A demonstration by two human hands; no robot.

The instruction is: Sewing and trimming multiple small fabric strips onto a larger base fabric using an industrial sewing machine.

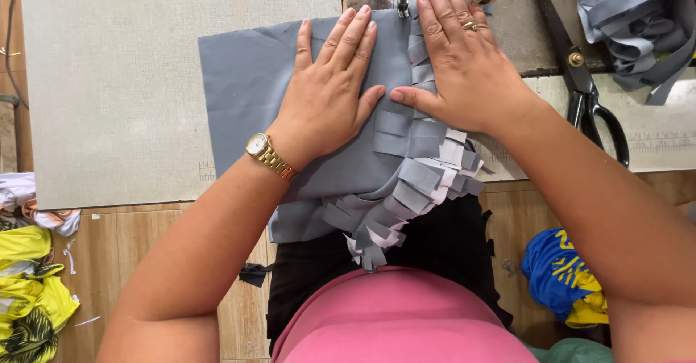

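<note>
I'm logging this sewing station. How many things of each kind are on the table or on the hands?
Grey fabric panel with fringe: 1
Black-handled scissors: 1
Pile of grey strips: 1
Gold wristwatch, on the left hand: 1
Ring, on the right hand: 1
Total: 5

Left hand [330, 98] and right hand [460, 69] lay flat, palms down, fingers [355, 33] extended forward and slightly spread; thumbs pointed inward, tips nearly touching; both forearms angled inward from below.
</note>
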